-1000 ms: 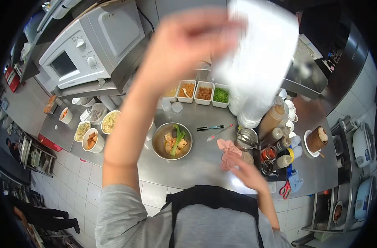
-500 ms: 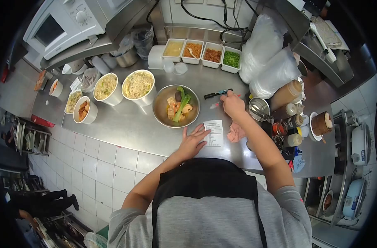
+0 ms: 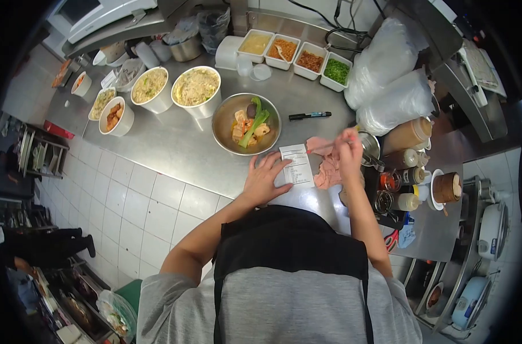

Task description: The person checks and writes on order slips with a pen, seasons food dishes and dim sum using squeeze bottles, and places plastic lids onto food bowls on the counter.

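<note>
My left hand [image 3: 265, 178] lies flat with fingers spread, its fingertips on the left edge of a printed receipt [image 3: 297, 166]. In my right hand [image 3: 348, 150] is a slim pen [image 3: 324, 144] with a red end, blurred by motion and pointing left toward the receipt. Beneath it lies a crumpled pink cloth [image 3: 328, 172]. A black marker [image 3: 310, 116] rests on the steel counter above the receipt. To the left of the marker stands a metal bowl [image 3: 216, 133] holding chunks of food and a green leafy stalk.
Two large tubs of fried rice [image 3: 197, 89] and smaller food cups [image 3: 116, 117] stand at left. White trays of toppings [image 3: 309, 62] line the back. Plastic bags [image 3: 384, 63], sauce bottles [image 3: 407, 135] and a metal pot [image 3: 369, 146] crowd the right. A person [image 3: 43, 246] is at far left.
My right hand has come back from beside the marker, moving down and right, with the pen now raised in its fingers. My left hand stays at the receipt. The camera view has shifted.
</note>
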`<state>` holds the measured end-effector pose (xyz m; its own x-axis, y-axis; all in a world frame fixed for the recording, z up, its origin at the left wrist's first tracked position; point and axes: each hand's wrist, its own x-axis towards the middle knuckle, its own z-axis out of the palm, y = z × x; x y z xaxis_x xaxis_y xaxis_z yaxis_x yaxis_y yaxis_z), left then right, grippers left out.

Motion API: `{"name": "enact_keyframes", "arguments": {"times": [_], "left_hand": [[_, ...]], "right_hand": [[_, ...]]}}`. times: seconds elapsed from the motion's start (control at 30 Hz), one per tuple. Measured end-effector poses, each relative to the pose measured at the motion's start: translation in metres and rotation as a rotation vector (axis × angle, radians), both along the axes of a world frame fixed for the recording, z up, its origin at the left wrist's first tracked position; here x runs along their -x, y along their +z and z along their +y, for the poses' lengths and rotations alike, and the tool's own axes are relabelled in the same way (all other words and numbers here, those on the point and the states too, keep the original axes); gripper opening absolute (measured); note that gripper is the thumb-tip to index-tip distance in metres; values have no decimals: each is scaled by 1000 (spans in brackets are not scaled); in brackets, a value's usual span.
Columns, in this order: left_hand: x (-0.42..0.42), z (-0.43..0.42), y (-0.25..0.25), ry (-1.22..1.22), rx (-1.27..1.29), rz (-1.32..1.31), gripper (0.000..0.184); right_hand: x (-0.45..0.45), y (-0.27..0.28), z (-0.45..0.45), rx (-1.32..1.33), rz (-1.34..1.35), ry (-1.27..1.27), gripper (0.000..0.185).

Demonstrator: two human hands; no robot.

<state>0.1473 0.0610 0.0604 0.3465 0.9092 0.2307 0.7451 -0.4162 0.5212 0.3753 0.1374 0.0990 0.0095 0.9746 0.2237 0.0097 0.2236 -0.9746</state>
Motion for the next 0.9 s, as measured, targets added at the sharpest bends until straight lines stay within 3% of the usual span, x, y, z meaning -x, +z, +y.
{"name": "enact_keyframes", "arguments": {"times": [0.1,0.2,0.37,0.47,0.7,0.8,0.9], "left_hand": [[-1,0,-1,28,-9,17,61],[-1,1,0,39,-5,21,62],[-2,1,0,43,8,34,62],[-2,1,1,38,-4,33,62],[-1,2,-1,34,-5,24,63],[-2,2,0,33,-12,22,63],[-2,1,-2,34,-21,21,63]], "right_hand": [[-1,-14,-35,261,703,269,5],[14,-23,-62,490,753,113,9],[10,-81,-76,239,330,121,5],[30,-58,-83,187,197,61,7],[28,-63,-88,137,-27,131,16],[31,-65,-86,-15,-215,165,17],[29,-64,-87,22,-200,61,18]]}}
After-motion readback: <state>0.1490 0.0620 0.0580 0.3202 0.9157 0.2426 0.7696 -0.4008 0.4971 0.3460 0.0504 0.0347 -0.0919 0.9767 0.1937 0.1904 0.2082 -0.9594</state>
